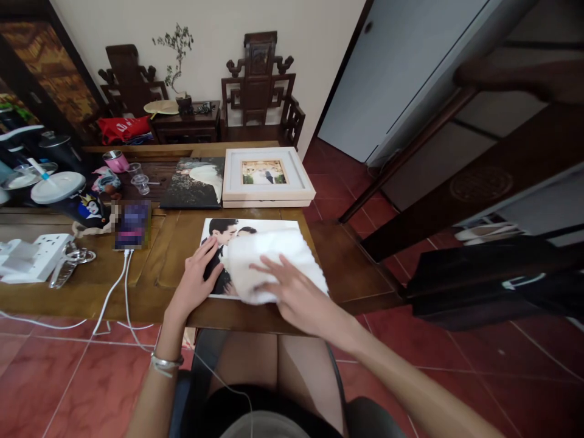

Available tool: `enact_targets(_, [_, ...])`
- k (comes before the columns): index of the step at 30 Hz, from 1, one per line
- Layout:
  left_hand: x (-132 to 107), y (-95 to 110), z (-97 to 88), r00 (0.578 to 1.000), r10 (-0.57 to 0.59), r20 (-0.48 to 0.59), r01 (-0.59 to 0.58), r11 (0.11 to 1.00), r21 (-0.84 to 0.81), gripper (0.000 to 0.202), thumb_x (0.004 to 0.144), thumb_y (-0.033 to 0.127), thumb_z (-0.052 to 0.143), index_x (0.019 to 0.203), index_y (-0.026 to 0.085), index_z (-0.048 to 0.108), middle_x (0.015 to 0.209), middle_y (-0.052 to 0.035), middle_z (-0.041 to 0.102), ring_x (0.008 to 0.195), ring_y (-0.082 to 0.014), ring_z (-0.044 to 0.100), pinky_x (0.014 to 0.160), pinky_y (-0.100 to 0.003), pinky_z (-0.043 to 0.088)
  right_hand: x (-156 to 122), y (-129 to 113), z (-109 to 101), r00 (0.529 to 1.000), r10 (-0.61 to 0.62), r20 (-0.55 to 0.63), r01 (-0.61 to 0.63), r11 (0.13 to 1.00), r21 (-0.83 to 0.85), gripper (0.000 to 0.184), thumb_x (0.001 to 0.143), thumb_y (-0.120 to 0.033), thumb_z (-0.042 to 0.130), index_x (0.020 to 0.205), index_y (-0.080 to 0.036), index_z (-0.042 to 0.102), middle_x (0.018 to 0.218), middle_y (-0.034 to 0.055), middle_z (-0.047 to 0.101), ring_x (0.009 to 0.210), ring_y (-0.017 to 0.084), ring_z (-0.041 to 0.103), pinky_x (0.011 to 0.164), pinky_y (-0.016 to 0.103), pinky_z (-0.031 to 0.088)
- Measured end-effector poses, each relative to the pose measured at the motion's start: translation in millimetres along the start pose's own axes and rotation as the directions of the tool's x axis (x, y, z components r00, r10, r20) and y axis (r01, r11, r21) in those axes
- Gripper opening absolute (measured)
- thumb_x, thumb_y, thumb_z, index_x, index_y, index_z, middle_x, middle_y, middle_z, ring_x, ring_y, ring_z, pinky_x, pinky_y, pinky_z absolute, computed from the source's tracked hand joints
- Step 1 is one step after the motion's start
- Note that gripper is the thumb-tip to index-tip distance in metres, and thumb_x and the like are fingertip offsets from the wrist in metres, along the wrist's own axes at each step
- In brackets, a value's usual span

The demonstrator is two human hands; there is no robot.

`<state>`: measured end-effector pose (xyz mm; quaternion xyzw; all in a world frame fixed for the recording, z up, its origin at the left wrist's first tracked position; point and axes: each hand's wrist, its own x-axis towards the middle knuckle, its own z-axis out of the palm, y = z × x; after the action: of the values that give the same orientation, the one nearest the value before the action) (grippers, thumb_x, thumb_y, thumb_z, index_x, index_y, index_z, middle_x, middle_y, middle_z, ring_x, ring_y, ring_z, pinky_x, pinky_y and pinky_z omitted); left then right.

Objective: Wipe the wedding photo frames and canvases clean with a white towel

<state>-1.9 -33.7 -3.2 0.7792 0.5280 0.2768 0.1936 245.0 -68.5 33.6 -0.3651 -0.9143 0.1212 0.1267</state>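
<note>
far out at nine o'clock, a white power strip (39, 255) sits on the wooden table (155, 274). just right of it, two white cables (114, 289) drop off the near edge from a blurred phone (132, 225).

now the left hand (196, 277): it's flat, fingers straight and a little spread, gripping nothing, pressed down on the left edge of a large photo print (219, 234). a bracelet (165, 363) rings that wrist. the print lies flat at the table's near edge, right in front of the person.

across the middle and right of the print lies a white cloth (274, 252), bunched up. the right hand (292, 292) is on top of the cloth's near part, about five o'clock on the print. its palm is down and its fingers are fanned open toward ten o'clock, closed on nothing.

up at twelve o'clock from the print, two more pictures lie side by side, touching: a dark print (194, 182) on the left and a white framed picture (267, 176) on the right. out at three o'clock, past the table, is red tiled floor (456, 365).
</note>
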Motion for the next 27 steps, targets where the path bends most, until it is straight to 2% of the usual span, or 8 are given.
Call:
enact_targets(5, [0, -2, -0.2, 1.0, 0.027, 0.001, -0.027, 0.999, -0.025, 0.049, 0.094, 0.034, 0.046, 0.142, 0.025, 0.039, 0.15, -0.0091, 0.038, 0.14, -0.023, 0.031, 0.113, -0.049, 0.026, 75, 45, -13, 0.986, 0.165, -0.027, -0.165, 0.986, -0.007, 0.063, 0.069, 0.006, 0.04, 0.124, -0.017, 0.059, 0.125, 0.012, 0.063, 0.133, 0.03, 0.04, 0.107, 0.055, 0.03])
enact_targets(8, [0, -2, 0.4, 1.0, 0.021, -0.02, -0.022, 0.999, -0.043, 0.048, 0.094, 0.033, 0.046, 0.141, 0.026, 0.04, 0.15, -0.0087, 0.038, 0.14, -0.0229, 0.032, 0.113, -0.049, 0.026, 91, 51, -13, 0.98, 0.193, -0.046, -0.194, 0.981, -0.016, 0.063, 0.07, 0.006, 0.039, 0.125, -0.017, 0.058, 0.122, 0.0127, 0.064, 0.129, 0.028, 0.045, 0.105, 0.053, 0.033])
enact_targets(11, [0, -1, 1.3, 0.999, 0.009, -0.031, -0.011, 0.998, -0.054, 0.047, 0.093, 0.033, 0.047, 0.14, 0.024, 0.042, 0.149, -0.0095, 0.039, 0.14, -0.0233, 0.032, 0.113, -0.048, 0.027, 71, 34, -4, 0.986, 0.158, -0.047, -0.161, 0.985, -0.067, 0.054, 0.074, 0.001, 0.045, 0.122, -0.015, 0.06, 0.132, 0.0151, 0.057, 0.134, 0.033, 0.038, 0.107, 0.058, 0.028])
enact_targets(15, [0, 1, 1.1, 1.0, -0.008, -0.022, 0.007, 0.999, -0.049, 0.047, 0.094, 0.032, 0.046, 0.14, 0.025, 0.041, 0.15, -0.0093, 0.039, 0.14, -0.0233, 0.032, 0.112, -0.05, 0.027, 13, -11, 14, 0.999, 0.035, -0.039, -0.039, 0.994, -0.101, 0.054, 0.069, 0.003, 0.048, 0.116, -0.018, 0.064, 0.145, 0.0131, 0.044, 0.139, 0.036, 0.027, 0.11, 0.064, 0.021])
enact_targets(17, [0, 1, 0.4, 1.0, -0.008, -0.027, 0.007, 0.999, -0.048, 0.047, 0.094, 0.033, 0.046, 0.14, 0.026, 0.041, 0.15, -0.0088, 0.038, 0.14, -0.0237, 0.033, 0.112, -0.05, 0.027, -13, -29, 19, 0.999, -0.033, -0.028, 0.03, 0.996, -0.079, 0.047, 0.066, 0.002, 0.05, 0.104, -0.017, 0.069, 0.145, 0.0138, 0.043, 0.138, 0.039, 0.027, 0.108, 0.066, 0.023])
enact_targets(19, [0, 1, -0.2, 1.0, -0.003, -0.028, 0.002, 0.999, -0.044, 0.046, 0.094, 0.032, 0.046, 0.139, 0.027, 0.042, 0.15, -0.0086, 0.038, 0.139, -0.024, 0.033, 0.111, -0.051, 0.028, -29, -37, 18, 0.997, -0.08, -0.022, 0.079, 0.996, -0.037, 0.042, 0.063, 0.002, 0.05, 0.093, -0.018, 0.071, 0.143, 0.0125, 0.046, 0.136, 0.039, 0.03, 0.108, 0.066, 0.025])
enact_targets(22, [1, 1, -0.6, 1.0, -0.003, -0.019, 0.002, 0.999, -0.036, 0.045, 0.093, 0.032, 0.047, 0.138, 0.026, 0.045, 0.149, -0.0087, 0.039, 0.139, -0.0243, 0.033, 0.112, -0.051, 0.027, -33, -23, 9, 0.998, -0.059, -0.031, 0.059, 0.998, 0.019, 0.051, 0.06, 0.006, 0.043, 0.093, -0.021, 0.07, 0.14, 0.0076, 0.051, 0.137, 0.032, 0.033, 0.11, 0.061, 0.026])
enact_targets(27, [1, -1, -0.5, 0.999, 0.016, -0.043, -0.019, 0.997, -0.078, 0.043, 0.093, 0.033, 0.048, 0.135, 0.025, 0.049, 0.148, -0.0082, 0.041, 0.139, -0.0238, 0.034, 0.113, -0.048, 0.028, -3, 44, -4, 0.99, 0.084, -0.114, -0.085, 0.996, 0.002, 0.063, 0.058, 0.008, 0.038, 0.108, -0.018, 0.066, 0.132, 0.0117, 0.058, 0.134, 0.028, 0.037, 0.11, 0.057, 0.028])
